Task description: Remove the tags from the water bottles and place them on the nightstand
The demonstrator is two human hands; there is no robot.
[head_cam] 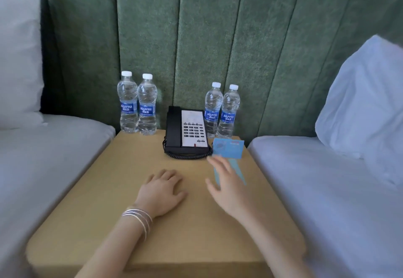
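Head view, looking down at a tan worktop (109, 190) btwn two beds. L hand (162, 190) rests palm down near the middle, fingers (172, 174) loosely curled, holding nothing; silver bangles (139, 217) on the wrist. R hand (226, 188), motion-blurred, is spread wide w/ straight fingers (214, 162) over the blue tags (229, 148); can't tell if it touches them, and it grips nothing. The tags lie flat on the worktop's right side, just beside the black phone (187, 129) and in front of the right bottle pair (221, 112). Left bottle pair (137, 104) stands at the back left. All four bottles are upright, capped, against a green padded headboard (196, 38).
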